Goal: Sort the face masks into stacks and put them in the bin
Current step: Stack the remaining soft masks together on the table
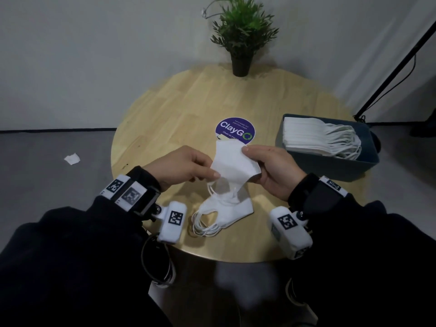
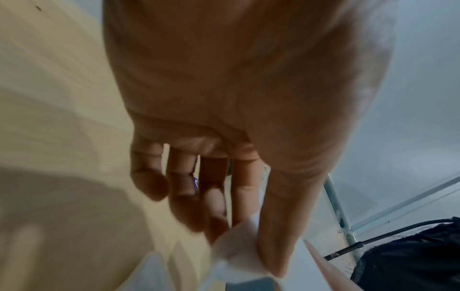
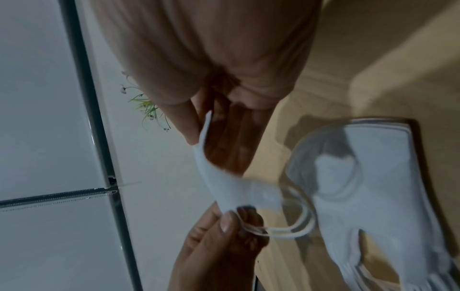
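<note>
Both hands hold one white face mask (image 1: 233,165) above the round wooden table (image 1: 165,119). My left hand (image 1: 188,166) pinches its lower left corner between thumb and fingers. My right hand (image 1: 271,168) pinches its right edge, thumb on top. Ear loops dangle from the mask (image 3: 239,189), and the left hand (image 3: 224,226) grips at their end. Below it lies a small stack of white masks (image 1: 224,213) near the table's front edge. The blue-grey bin (image 1: 342,161) at the right holds a neat stack of masks (image 1: 311,135). In the left wrist view the thumb (image 2: 286,226) presses the mask corner (image 2: 239,252).
A purple round ClayGo sticker (image 1: 235,129) sits mid-table behind the held mask. A potted green plant (image 1: 241,31) stands at the table's far edge. A scrap of white paper (image 1: 72,158) lies on the floor at left. A black stand leg (image 1: 396,67) slants at right.
</note>
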`<state>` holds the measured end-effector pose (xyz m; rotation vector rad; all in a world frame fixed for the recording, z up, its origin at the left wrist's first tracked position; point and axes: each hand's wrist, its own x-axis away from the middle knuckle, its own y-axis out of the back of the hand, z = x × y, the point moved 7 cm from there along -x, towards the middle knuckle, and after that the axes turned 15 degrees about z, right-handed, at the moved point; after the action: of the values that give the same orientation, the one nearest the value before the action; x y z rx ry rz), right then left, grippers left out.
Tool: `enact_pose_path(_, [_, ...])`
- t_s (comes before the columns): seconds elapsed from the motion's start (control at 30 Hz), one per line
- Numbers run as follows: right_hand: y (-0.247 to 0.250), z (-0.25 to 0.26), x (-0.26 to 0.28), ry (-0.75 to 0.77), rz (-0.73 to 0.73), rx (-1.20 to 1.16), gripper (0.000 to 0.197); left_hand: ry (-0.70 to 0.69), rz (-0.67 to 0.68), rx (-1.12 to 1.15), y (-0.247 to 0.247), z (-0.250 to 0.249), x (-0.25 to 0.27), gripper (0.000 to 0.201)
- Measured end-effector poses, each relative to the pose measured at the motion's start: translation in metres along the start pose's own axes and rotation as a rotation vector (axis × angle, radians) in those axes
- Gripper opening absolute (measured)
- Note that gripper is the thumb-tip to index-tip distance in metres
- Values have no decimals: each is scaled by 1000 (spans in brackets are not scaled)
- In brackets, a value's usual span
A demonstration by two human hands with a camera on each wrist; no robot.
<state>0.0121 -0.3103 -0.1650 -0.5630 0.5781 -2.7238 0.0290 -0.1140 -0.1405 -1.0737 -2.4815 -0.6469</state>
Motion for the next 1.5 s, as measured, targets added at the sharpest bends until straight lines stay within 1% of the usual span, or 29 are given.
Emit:
enact_pose_path(0.07, [4,-4,0,-47,9,55,22,48,52,18,-8,7,2,35])
enact_pose_path(0.1, [7,-6,0,-70,-3,148,18,56,69,48,-11,10,4,35])
enact_pose_path(0.17, [13,-9,2,-110,-43,354,11,81,102,103,-17,17,7,28])
enact_pose_path(0.23, [18,-14,3,-167,-73,475,9,142,130,114,-24,24,12,18])
enact_pose_path(0.3, [20,-17,4,-208,-74,545,7,205,91,91,-26,29,16,11])
enact_pose_path(0.33, [21,-17,4,-211,-80,577,5,229,60,81,-26,31,17,10])
enact_pose_path(0.37, [23,-16,4,-209,-94,613,4,248,33,73,-25,33,17,13])
enact_pose_path(0.43, [27,-15,3,-218,-125,676,7,266,10,78,-25,35,17,19])
enact_pose_path(0.53, [27,-19,4,-265,-131,711,8,282,11,86,-27,39,16,28])
enact_pose_path(0.63, [24,-22,5,-286,-139,736,7,294,22,53,-29,43,14,32])
enact_pose_path(0.73, [24,-24,5,-306,-158,757,9,300,36,23,-29,46,11,32])
enact_pose_path(0.9, [24,-26,6,-338,-158,784,11,324,14,-31,-28,51,8,28])
enact_pose_path(1.2, [25,-28,6,-390,-147,827,7,349,19,-102,-34,51,4,26])
enact_pose_path(1.33, [25,-27,5,-389,-144,845,8,363,21,-165,-37,50,3,24])
enact_pose_path(1.4, [25,-28,6,-389,-150,863,8,367,3,-243,-34,49,2,25])
enact_pose_path(1.43, [25,-28,6,-382,-158,869,11,359,-16,-314,-31,49,2,26])
enact_pose_path(1.5, [26,-26,4,-342,-191,881,26,343,-61,-426,-26,47,1,35])
